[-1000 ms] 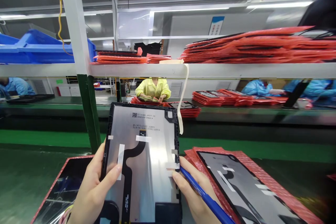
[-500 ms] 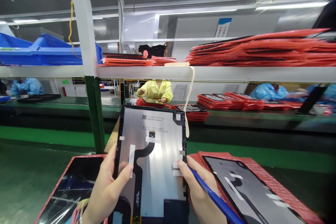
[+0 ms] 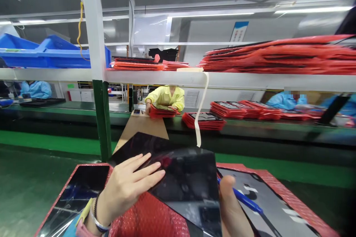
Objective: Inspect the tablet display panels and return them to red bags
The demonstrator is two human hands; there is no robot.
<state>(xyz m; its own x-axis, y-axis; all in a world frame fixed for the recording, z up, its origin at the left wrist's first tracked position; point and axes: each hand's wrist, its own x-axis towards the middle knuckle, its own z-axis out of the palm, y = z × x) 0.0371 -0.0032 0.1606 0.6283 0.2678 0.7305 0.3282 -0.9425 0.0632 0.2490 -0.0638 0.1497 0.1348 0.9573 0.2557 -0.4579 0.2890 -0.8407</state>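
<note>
Over the green worktop (image 3: 36, 192), nr the middle, we've got a glossy dark panel (image 3: 191, 183) tilted btwn our hands, a red bubble bag (image 3: 152, 214) below it. Our L hand (image 3: 129, 181) lies w/ fingers stretched across the panel's face; thumb's hidden, so we can't tell if it pinches. Our R hand (image 3: 233, 207) grasps the R edge, thumb showing, other fingers out of sight, a blue pen (image 3: 249, 200) in the same hand. To L we see a black panel (image 3: 86, 177) on red wrap (image 3: 59, 196); to R, a grey-backed panel (image 3: 269, 200) w/ white tape strips (image 3: 296, 219). Opposite, a co-worker (image 3: 165, 98) in yellow has hands at a red stack (image 3: 162, 112); blue bins (image 3: 52, 55) on the shelf (image 3: 155, 77).
</note>
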